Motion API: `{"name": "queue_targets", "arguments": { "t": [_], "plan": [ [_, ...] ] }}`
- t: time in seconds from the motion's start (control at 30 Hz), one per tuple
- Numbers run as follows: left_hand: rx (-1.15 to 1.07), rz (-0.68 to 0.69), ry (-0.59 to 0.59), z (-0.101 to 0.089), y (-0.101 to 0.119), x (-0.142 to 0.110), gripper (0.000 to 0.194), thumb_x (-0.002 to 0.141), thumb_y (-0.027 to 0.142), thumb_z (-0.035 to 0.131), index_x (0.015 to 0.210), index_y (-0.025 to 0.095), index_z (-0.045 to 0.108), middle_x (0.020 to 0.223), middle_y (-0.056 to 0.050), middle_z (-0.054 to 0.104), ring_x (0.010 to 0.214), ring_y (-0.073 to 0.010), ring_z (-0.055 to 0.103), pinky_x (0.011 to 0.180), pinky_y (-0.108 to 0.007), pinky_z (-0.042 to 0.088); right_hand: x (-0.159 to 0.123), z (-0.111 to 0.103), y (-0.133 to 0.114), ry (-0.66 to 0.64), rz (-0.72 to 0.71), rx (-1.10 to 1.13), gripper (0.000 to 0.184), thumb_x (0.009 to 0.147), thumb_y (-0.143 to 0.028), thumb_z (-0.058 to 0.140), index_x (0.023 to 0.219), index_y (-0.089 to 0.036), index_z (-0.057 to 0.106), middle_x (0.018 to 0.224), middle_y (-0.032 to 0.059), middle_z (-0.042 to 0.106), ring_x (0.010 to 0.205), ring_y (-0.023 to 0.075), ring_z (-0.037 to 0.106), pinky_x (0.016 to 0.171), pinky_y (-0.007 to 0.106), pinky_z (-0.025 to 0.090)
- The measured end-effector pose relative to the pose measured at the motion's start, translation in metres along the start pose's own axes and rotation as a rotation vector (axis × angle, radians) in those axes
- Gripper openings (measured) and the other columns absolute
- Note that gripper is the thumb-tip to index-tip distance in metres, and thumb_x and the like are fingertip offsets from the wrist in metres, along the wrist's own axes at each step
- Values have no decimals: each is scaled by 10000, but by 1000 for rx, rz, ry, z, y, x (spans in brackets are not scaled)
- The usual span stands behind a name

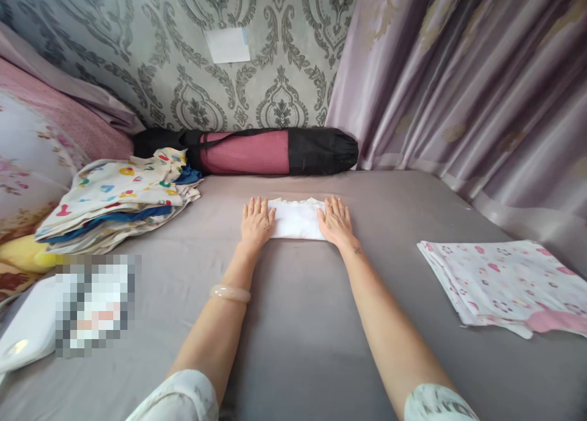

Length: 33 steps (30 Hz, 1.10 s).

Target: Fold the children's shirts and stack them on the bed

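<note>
Head view: From where I stand, uneven pressure from the left hand (257, 225) and right hand (337, 223), flat with fingers slightly spread, could crease the folded white cloth (299, 221) between them or skew its layers on the gray bed (302, 323); its long axis runs side to side, its ruffled edge facing the patterned wall (275, 48)

Black cylindrical bag with mauve ribbed panel (245, 153), lying along the foot of a grey damask-patterned wall (197, 79). White rectangular paper sheet (228, 46), on that wall. Pale purple draped curtain (413, 73), hanging at right, gold-toned motifs.
</note>
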<state>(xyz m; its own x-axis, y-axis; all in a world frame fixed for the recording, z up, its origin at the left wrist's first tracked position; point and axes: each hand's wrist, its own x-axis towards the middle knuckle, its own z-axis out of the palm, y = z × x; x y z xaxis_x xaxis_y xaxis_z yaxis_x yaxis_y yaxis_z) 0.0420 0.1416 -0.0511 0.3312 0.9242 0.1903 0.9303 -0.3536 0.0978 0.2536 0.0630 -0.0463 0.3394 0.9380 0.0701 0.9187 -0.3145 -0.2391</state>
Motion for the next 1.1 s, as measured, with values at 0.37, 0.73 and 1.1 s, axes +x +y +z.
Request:
{"name": "queue_targets", "arguments": {
  "t": [0.37,0.73,1.1],
  "plan": [
    [-52,-45,-172,5,-3,1,644,981,479,159,1487,118,328,1568,-138,263,1450,-294,222,1169,-456,212,2,15,6,-29,30,3,664,991,-475,145,1498,-75,297,1582,147,215,1457,286,162,1168,447,141],
    [1,83,-9,-1,20,-4,612,986,486,132,1479,202,357,1540,-68,349,1454,-261,215,1187,-484,114,-11,-2,-25,10,-126,-9,573,1004,-436,170,1510,-202,302,1590,91,222,1462,273,152,1171,501,86],
    [-62,66,-138,1,21,-5,595,993,482,187,1479,182,351,1551,-101,318,1444,-289,242,1162,-523,162,-13,2,-27,-55,-91,2,567,1009,-436,172,1510,-207,305,1578,89,257,1453,263,183,1165,500,85]
  ]
}}
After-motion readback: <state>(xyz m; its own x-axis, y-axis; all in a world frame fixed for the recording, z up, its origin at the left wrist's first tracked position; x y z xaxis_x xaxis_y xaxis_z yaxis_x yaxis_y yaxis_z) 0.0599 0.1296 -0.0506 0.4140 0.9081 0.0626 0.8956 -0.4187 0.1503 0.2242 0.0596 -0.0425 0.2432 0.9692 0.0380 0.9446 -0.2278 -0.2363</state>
